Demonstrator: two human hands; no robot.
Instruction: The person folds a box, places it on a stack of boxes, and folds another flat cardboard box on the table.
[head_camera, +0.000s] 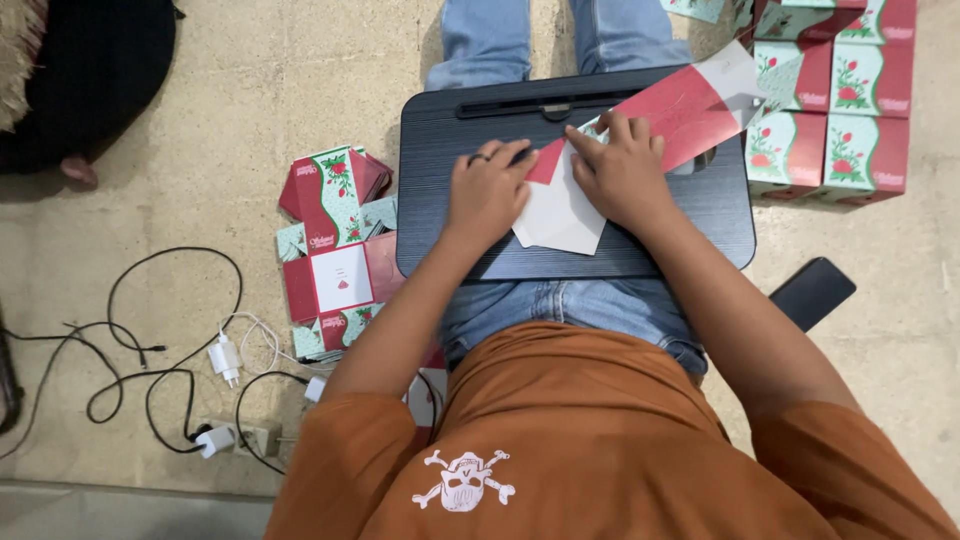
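A flat, unfolded cardboard box blank (690, 100), red and mint outside and white inside, lies across a black lap tray (440, 140) on my legs. My left hand (487, 190) presses flat on the blank's near white flap, a ring on one finger. My right hand (622, 170) lies on the fold beside it, fingers spread over the card. Both hands touch the same blank; its long red end sticks out past the tray's far right corner.
A pile of flat red-and-mint box blanks (335, 240) lies on the floor to the left. Several assembled boxes (835, 90) stand stacked at the upper right. A black phone (812, 292) lies right of the tray. Chargers and cables (190, 350) sprawl at lower left. A dark cushion (90, 80) fills the upper left.
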